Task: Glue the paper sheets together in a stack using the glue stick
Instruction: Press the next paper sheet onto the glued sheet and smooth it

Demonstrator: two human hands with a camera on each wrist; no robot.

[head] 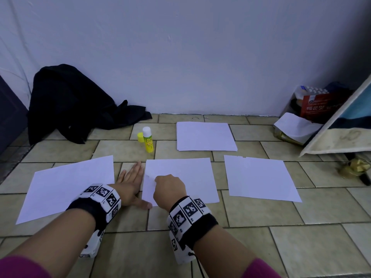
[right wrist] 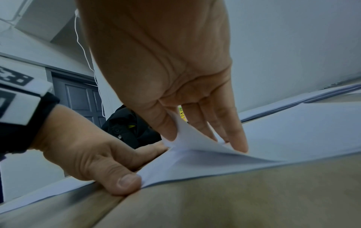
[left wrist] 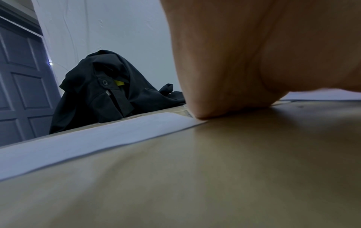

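Tiled floor (head: 200, 247), wall behind. Four lots of white paper lie on it.

Middle sheet (head: 190, 173): directly in front of the person, flat except along its left edge. Right hand (head: 170, 187) is over that left part, thumb and fingers pinching the edge and peeling it up off the floor; the right wrist view shows the lifted paper (right wrist: 195, 143) curling between thumb and straight fingers, with more paper lying flat beneath it. Whether that is a second sheet or the same one bent, cannot tell.

Left hand (head: 130, 185): flat on the floor just beside the middle sheet's left edge, fingers straight and together, thumb (right wrist: 125, 180) stretched out to touch the sheet's near left corner. It grips nothing.

Left sheet (head: 66, 187): angled, just left of the left hand, its right edge passing under the wrist.

Right sheet (head: 261, 177): apart from both hands, to the right.

Far stack (head: 204, 137): several sheets near the wall, beyond the middle sheet.

Glue stick (head: 148, 140): upright, uncapped, beyond the left hand's fingertips, well apart from both hands. Its yellow cap (head: 140, 137) stands touching it on the left.

Dark garment (head: 70, 103) is heaped against the wall, far left.
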